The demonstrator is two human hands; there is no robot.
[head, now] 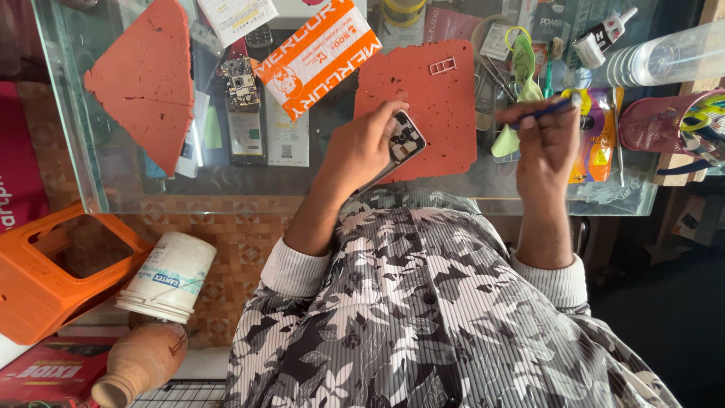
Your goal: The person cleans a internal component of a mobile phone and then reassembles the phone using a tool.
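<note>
My left hand (362, 147) grips an opened smartphone (404, 143) with its back cover off, tilted over the near edge of an orange-red work mat (438, 98). Circuitry shows inside the phone. My right hand (547, 140) holds a thin blue-handled tool (545, 111), its tip pointing left toward the phone but apart from it. A small white frame part (442, 66) lies at the far side of the mat. Both hands hover above a glass table (91, 174).
A second torn orange mat (143, 75), another opened phone (245, 113), an orange packet (317, 57), tweezers, a glue tube (604, 34) and a clear plastic bottle (664, 57) crowd the glass top. Below left sit an orange stool (53, 279), a white tub (170, 276) and a clay pot (140, 363).
</note>
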